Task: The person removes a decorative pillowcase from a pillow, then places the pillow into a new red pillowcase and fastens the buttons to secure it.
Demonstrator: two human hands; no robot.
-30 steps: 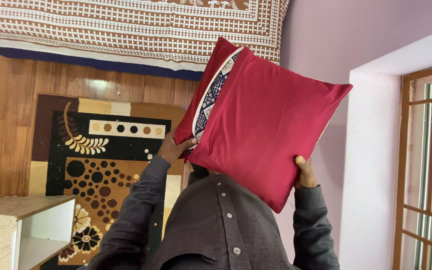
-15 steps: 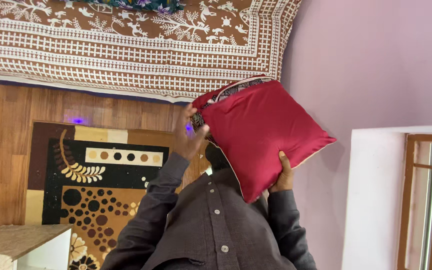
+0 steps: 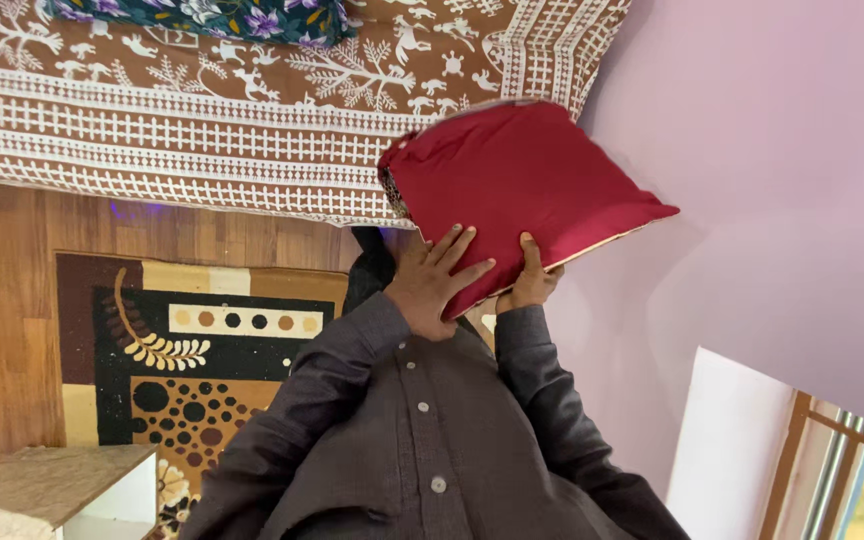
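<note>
left hand (image 3: 439, 283) flat on red cushion (image 3: 512, 185) | right hand (image 3: 530, 284) grips edge

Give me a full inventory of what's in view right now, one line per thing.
cushion: one, red with pale piping, held up in front of the bedspread's corner
bedspread: one, brown with white figures and borders, across the top
floral fabric: one, dark teal with purple flowers, top edge on the bedspread
rug: one, black, brown and cream with dots and leaves, on the wooden floor
wooden floor: brown planks, left
cabinet: one, white with a mottled top, bottom left
wall: pinkish, right
window: one, wooden frame, bottom right
left hand: flat against the cushion's face
right hand: gripping the cushion's lower edge
</note>
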